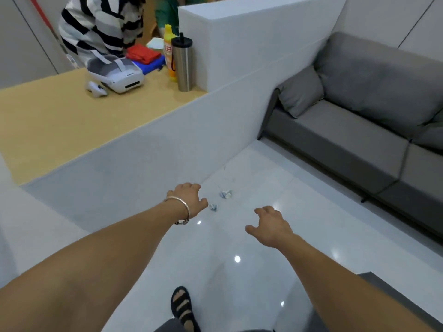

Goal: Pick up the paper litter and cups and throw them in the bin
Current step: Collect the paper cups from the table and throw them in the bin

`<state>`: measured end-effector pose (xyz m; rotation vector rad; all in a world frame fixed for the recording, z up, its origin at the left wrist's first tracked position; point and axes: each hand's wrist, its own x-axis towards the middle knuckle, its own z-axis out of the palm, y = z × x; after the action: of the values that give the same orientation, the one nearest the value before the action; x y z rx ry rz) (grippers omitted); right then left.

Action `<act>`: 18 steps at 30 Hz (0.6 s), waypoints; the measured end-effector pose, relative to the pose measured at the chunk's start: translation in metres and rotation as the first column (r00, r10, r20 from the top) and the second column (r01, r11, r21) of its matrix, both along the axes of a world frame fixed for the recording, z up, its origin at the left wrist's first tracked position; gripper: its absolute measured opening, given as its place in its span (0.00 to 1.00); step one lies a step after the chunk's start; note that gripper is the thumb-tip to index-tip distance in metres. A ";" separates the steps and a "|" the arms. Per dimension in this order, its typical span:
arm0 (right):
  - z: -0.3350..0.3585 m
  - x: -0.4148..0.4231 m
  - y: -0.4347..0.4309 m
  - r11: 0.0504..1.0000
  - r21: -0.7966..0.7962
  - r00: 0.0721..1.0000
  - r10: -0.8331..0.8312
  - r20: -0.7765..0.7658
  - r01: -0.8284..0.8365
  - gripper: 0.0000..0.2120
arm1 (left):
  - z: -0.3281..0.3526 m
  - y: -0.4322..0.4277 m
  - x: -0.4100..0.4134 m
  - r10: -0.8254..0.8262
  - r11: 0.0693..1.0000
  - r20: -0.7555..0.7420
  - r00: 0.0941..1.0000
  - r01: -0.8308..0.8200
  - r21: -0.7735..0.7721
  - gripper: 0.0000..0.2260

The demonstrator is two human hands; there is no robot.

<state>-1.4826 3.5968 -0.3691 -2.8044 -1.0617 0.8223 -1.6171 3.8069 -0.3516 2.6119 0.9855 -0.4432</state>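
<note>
Reaching for crumpled paper balls [225, 194] on floor [299, 212]: left grip [189, 200] just beside nearer one [212, 207], right grip [271, 226] apart; both loosely spread, empty.

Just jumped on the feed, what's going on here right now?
A person is reaching both arms down toward two bits of paper litter on the glossy floor, near the foot of a white counter wall. The left hand is empty, right beside the nearer paper ball; the farther paper ball lies just beyond. The right hand is open and empty too. Nothing is picked up yet, and no bin or cups are in view.
</note>
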 end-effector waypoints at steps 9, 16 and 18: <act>-0.032 0.115 0.068 0.991 -0.017 0.988 -0.135 -0.078 0.134 0.33 | -0.035 0.077 0.142 -0.143 0.987 -0.083 0.986 0.136 -0.087 0.27; -0.108 0.234 0.134 0.998 -0.058 0.973 -0.025 -0.231 0.011 0.33 | -0.109 0.119 0.245 -0.040 0.987 -0.232 0.972 0.003 -0.158 0.27; -0.137 0.270 0.155 0.997 -0.069 0.963 0.014 -0.269 -0.033 0.32 | -0.135 0.132 0.269 0.014 0.984 -0.260 0.966 -0.059 -0.166 0.27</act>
<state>-1.2129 3.7514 -0.5057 -2.6376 -1.0411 1.2254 -1.3486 3.9393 -0.4863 2.4183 1.0211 -0.8374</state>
